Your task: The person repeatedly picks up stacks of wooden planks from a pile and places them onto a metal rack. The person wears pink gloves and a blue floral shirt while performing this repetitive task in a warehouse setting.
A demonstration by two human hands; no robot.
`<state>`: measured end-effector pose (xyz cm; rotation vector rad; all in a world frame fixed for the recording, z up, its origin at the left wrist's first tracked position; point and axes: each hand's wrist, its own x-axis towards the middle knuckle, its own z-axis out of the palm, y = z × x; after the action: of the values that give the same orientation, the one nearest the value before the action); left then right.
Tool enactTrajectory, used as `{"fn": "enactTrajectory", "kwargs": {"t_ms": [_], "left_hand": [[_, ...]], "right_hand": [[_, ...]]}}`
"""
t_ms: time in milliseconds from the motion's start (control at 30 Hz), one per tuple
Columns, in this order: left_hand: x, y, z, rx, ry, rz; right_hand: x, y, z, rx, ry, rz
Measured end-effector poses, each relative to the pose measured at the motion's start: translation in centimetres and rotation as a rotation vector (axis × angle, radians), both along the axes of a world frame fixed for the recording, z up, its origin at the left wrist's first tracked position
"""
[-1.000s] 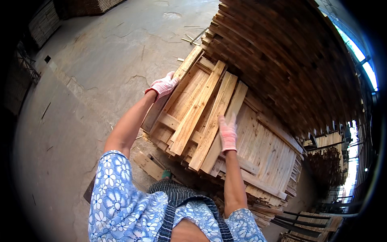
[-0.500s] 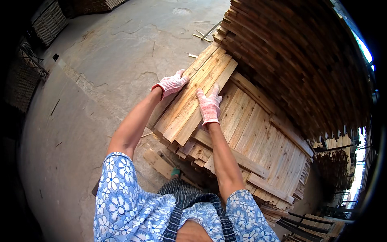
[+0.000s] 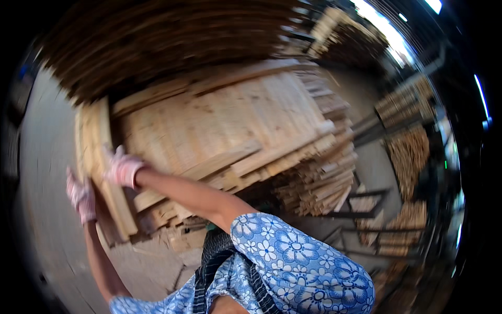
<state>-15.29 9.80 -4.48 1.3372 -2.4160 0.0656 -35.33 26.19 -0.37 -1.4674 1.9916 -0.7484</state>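
Note:
Both my hands wear pale pink knitted gloves. At the left end of a big lumber stack lie several long planks (image 3: 95,138) side by side. My left hand (image 3: 81,198) is at their outer edge, its fingers stretched out along the side. My right hand (image 3: 123,167) rests at the inner edge with its fingers apart. Motion blur hides exactly where the fingertips touch. Right of these planks spreads a layer of boards (image 3: 209,123) set edge to edge, with a loose plank (image 3: 222,159) lying across its near side.
A tall, dark wall of stacked timber (image 3: 172,44) rises behind the boards. Uneven board ends (image 3: 319,186) jut from the stack's right side. Farther right stand more wood piles (image 3: 410,162) and a dark metal frame (image 3: 368,201). Concrete floor (image 3: 44,152) lies at the left.
My view has swung to the right, so the stack and both hands now appear farther left. The hands stay at the same planks, the right one nearer their inner edge.

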Motion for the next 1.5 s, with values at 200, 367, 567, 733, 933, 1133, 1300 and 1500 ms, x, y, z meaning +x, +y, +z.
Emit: {"fn": "enactTrajectory", "kwargs": {"t_ms": [200,367,567,733,933,1133,1300,1500], "left_hand": [[-11.8,28.2,2.0,0.666,0.702,-0.736],[-20.8,47.5,-1.6,1.079,0.111,-1.381],[-31.1,65.3,-11.3,1.642,-0.450,-1.393],[-39.6,77.0,-26.5,2.106,-0.483,-0.482],[-53.9,82.6,-37.2,1.786,-0.075,-0.135],[-67.7,82.3,-46.8,1.131,0.393,0.143],[-73.4,76.2,-51.2,1.342,0.619,0.141],[-73.0,79.0,-45.9,1.792,0.625,0.324]], "right_hand": [[-10.6,26.1,2.9,-0.396,0.111,-0.288],[-15.3,47.6,-1.5,-0.621,0.426,-1.014],[-16.1,71.1,-19.9,-0.216,-0.217,-1.771],[-17.7,78.6,-34.0,0.206,-0.546,-1.598],[-32.2,83.4,-39.6,0.097,-0.452,-1.564],[-46.5,85.6,-41.0,0.203,-0.461,-1.801],[-50.6,83.2,-44.9,0.188,-0.591,-2.026],[-51.5,82.4,-44.9,0.239,-0.698,-1.985]]}}
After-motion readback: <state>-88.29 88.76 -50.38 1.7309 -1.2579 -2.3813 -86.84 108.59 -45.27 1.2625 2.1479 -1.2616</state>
